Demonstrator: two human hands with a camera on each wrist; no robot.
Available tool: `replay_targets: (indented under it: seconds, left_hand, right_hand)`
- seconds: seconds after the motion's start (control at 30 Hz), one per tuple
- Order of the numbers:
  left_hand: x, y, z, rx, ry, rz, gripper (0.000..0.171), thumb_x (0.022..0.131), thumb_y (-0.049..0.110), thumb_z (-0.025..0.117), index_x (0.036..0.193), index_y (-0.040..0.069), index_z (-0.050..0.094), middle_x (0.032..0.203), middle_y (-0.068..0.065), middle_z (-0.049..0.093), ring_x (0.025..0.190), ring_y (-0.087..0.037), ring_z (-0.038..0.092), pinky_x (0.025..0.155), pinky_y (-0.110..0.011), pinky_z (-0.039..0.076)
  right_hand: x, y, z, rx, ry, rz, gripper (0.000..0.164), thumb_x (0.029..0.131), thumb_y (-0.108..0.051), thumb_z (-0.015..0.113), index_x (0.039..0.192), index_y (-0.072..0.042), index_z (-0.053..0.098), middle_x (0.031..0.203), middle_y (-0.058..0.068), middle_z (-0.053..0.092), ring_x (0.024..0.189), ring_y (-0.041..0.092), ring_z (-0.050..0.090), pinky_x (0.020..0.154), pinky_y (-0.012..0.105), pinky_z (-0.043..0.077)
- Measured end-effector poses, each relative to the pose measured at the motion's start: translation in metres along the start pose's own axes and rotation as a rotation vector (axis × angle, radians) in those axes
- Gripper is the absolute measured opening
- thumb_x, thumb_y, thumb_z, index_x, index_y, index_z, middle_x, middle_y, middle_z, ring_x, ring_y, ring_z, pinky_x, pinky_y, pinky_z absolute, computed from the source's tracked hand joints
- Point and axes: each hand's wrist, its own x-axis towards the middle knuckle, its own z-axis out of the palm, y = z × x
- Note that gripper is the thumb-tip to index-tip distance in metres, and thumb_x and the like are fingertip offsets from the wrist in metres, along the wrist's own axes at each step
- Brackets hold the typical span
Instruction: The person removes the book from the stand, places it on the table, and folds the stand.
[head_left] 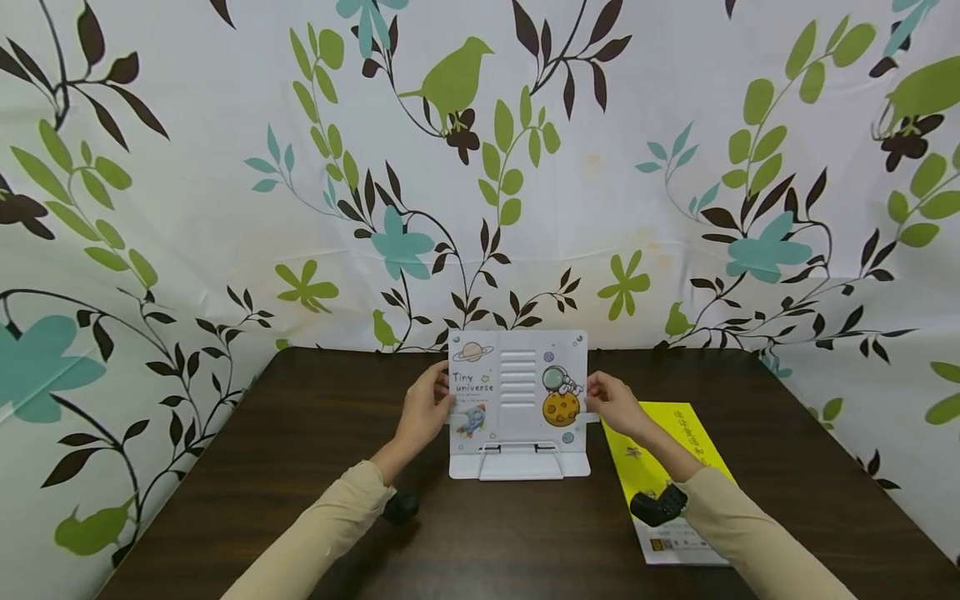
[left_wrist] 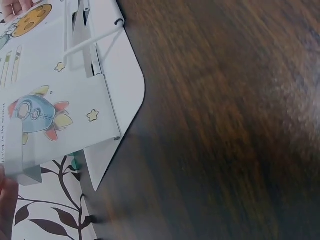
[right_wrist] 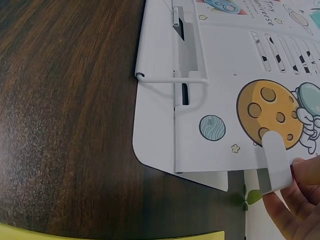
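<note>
A white book stand [head_left: 517, 392] printed with planets, a rocket and the words "Tiny universe" stands upright on the table. Its wire page holder [head_left: 521, 462] lies across the bottom ledge. My left hand [head_left: 425, 406] grips the stand's left edge, thumb toward the front; in the left wrist view only its fingertips [left_wrist: 7, 200] show beside the side clip [left_wrist: 27, 172]. On the other side, my right hand [head_left: 615, 402] holds the right edge by the side clip [right_wrist: 276, 162], with thumb and fingers around it in the right wrist view.
A yellow book [head_left: 693, 433] with a white lower band lies to the right, partly under my right forearm. The dark wooden table [head_left: 300, 467] ends against a patterned cloth [head_left: 225, 208] with leaves and birds. A black wrist camera [head_left: 658, 505] sits by the right sleeve.
</note>
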Motion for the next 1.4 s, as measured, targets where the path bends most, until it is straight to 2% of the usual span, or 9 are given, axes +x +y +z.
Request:
replay_targets:
  seconds: [0.23, 0.63, 0.9, 1.1, 1.27, 1.4]
  left_hand:
    - [-0.006, 0.004, -0.003, -0.007, 0.015, -0.030, 0.048, 0.070, -0.018, 0.063, 0.116, -0.003, 0.053, 0.086, -0.011, 0.058, 0.072, -0.020, 0.058, 0.059, -0.025, 0.048]
    - [-0.033, 0.021, -0.009, -0.061, 0.020, -0.066, 0.046, 0.071, -0.015, 0.065, 0.112, -0.002, 0.051, 0.086, -0.010, 0.057, 0.073, -0.017, 0.057, 0.056, -0.022, 0.049]
    - [-0.049, 0.031, -0.011, -0.116, -0.006, -0.063, 0.044, 0.071, -0.015, 0.064, 0.111, -0.001, 0.050, 0.088, -0.010, 0.058, 0.074, -0.021, 0.060, 0.055, -0.021, 0.050]
    - [-0.059, 0.038, -0.010, -0.153, -0.013, -0.096, 0.044, 0.071, -0.015, 0.064, 0.110, 0.000, 0.050, 0.089, -0.009, 0.059, 0.075, -0.021, 0.061, 0.055, -0.022, 0.049]
    - [-0.064, 0.043, -0.009, -0.188, -0.018, -0.125, 0.043, 0.071, -0.014, 0.064, 0.108, 0.001, 0.050, 0.090, -0.010, 0.059, 0.075, -0.021, 0.061, 0.055, -0.022, 0.050]
    - [-0.064, 0.044, -0.011, -0.191, -0.040, -0.101, 0.041, 0.071, -0.014, 0.065, 0.105, 0.002, 0.051, 0.088, -0.009, 0.059, 0.074, -0.021, 0.061, 0.056, -0.021, 0.051]
  right_hand:
    - [0.007, 0.005, 0.004, -0.026, 0.028, -0.033, 0.009, 0.086, 0.006, 0.052, 0.095, 0.005, 0.051, 0.080, 0.011, 0.050, 0.071, 0.020, 0.047, 0.060, 0.024, 0.044]
    - [0.021, 0.013, 0.007, -0.025, 0.033, -0.039, 0.011, 0.087, 0.004, 0.053, 0.098, 0.004, 0.054, 0.082, 0.011, 0.053, 0.072, 0.021, 0.049, 0.062, 0.025, 0.045]
    - [0.031, 0.017, 0.006, 0.032, 0.006, -0.029, 0.014, 0.087, 0.003, 0.054, 0.101, 0.006, 0.055, 0.087, 0.016, 0.056, 0.075, 0.022, 0.051, 0.064, 0.027, 0.047]
    - [0.035, 0.018, 0.009, 0.081, 0.015, 0.012, 0.018, 0.088, 0.003, 0.053, 0.105, 0.007, 0.053, 0.090, 0.016, 0.055, 0.079, 0.023, 0.051, 0.070, 0.030, 0.048]
    - [0.039, 0.015, 0.012, 0.127, 0.020, 0.027, 0.021, 0.088, 0.003, 0.053, 0.108, 0.008, 0.052, 0.093, 0.017, 0.054, 0.081, 0.023, 0.050, 0.070, 0.026, 0.047]
    - [0.039, 0.012, 0.013, 0.126, 0.039, 0.026, 0.024, 0.088, 0.004, 0.052, 0.111, 0.009, 0.051, 0.095, 0.018, 0.054, 0.083, 0.025, 0.051, 0.069, 0.023, 0.047]
